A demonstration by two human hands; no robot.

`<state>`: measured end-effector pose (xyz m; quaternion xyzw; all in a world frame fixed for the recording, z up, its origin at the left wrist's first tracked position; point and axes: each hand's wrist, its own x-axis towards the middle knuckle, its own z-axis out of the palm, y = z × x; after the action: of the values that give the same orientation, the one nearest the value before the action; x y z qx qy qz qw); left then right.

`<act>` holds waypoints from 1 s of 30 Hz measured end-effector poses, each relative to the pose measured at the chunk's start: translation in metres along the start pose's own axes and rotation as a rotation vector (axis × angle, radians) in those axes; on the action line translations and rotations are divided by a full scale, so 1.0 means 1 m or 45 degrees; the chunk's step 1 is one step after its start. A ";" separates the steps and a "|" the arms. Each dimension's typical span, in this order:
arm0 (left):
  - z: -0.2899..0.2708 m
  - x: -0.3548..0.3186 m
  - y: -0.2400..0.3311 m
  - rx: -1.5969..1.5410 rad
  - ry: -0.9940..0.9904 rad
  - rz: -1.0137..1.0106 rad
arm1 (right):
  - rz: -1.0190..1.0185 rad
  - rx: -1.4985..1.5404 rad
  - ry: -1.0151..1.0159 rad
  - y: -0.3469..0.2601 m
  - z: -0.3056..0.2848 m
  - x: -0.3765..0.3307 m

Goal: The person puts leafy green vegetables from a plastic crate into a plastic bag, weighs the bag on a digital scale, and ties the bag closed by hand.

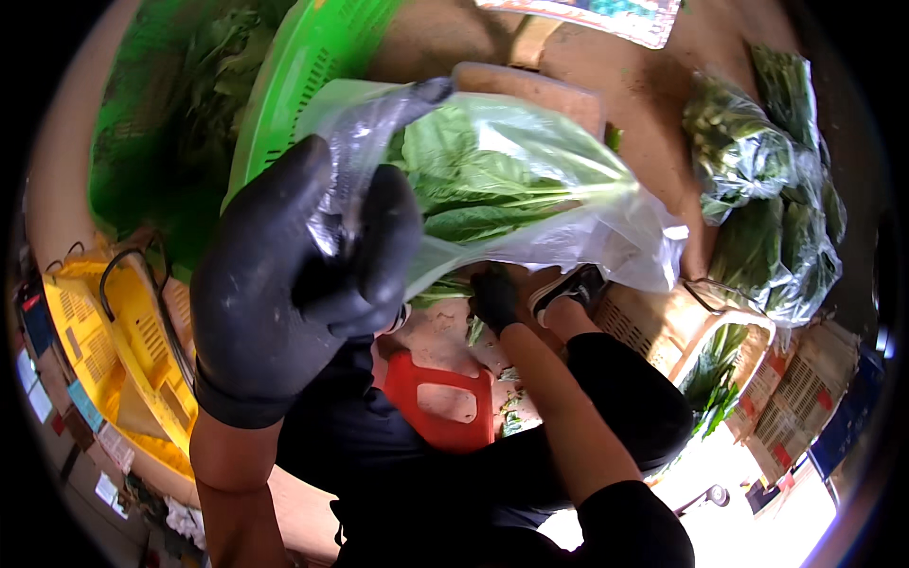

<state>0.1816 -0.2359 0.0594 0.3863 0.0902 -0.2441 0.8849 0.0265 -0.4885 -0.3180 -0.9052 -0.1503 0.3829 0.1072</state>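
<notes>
My left hand (284,275), in a black glove, is raised close to the camera and pinches the edge of a clear plastic bag (653,241). Inside the bag lies a bunch of leafy greens (473,170), its leaves toward my left hand and its pale stems pointing right. Lower down, between my feet, my right hand (494,296), also gloved in black, is closed around the ends of some green stalks (440,290) near the floor. The bag's lower edge partly hides those stalks and the right fingertips.
A green crate (312,66) with greens stands at the left, above a yellow crate (90,322). A red plastic stool (440,402) is between my legs. Filled bags of greens (748,142) lie at the right, by a pale basket (630,317). A shallow tray (559,95) sits behind my bag.
</notes>
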 end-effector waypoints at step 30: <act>-0.036 -0.024 -0.003 -0.095 0.157 -0.029 | -0.338 -0.066 -0.121 0.082 -0.244 -0.002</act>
<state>0.1604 -0.2035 0.0412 0.3662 0.1579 -0.2262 0.8887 0.2178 -0.5848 -0.1759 -0.8606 -0.2835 0.4037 0.1265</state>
